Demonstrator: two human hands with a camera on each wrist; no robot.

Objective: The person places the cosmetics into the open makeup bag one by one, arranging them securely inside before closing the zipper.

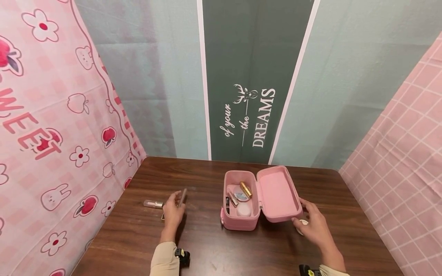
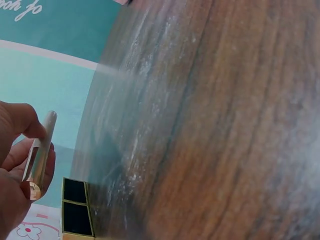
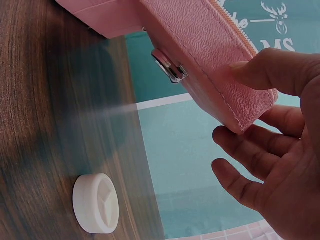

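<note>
My left hand (image 1: 173, 211) pinches a slim cosmetic tube (image 2: 44, 155), pale at one end and shiny gold at the other, above the left side of the table. Beside that hand lie a clear tube with a silvery cap (image 1: 153, 204) and a black case with gold edges (image 2: 76, 206). A pink cosmetic case (image 1: 240, 223) stands open at the middle, its lid (image 1: 279, 193) swung to the right. With thumb and fingers, my right hand (image 1: 315, 222) holds the lid's outer corner. Inside the case are a gold tube (image 1: 246, 189), a pinkish tube (image 1: 233, 199) and a white round item (image 1: 243, 209).
On the brown wooden table (image 1: 207, 253), a white round piece (image 3: 96, 204) sits just below the right hand, partly hidden by it in the head view. Printed cloths hang behind the table and at both sides. A pink one with fruit drawings (image 1: 86, 153) borders the left.
</note>
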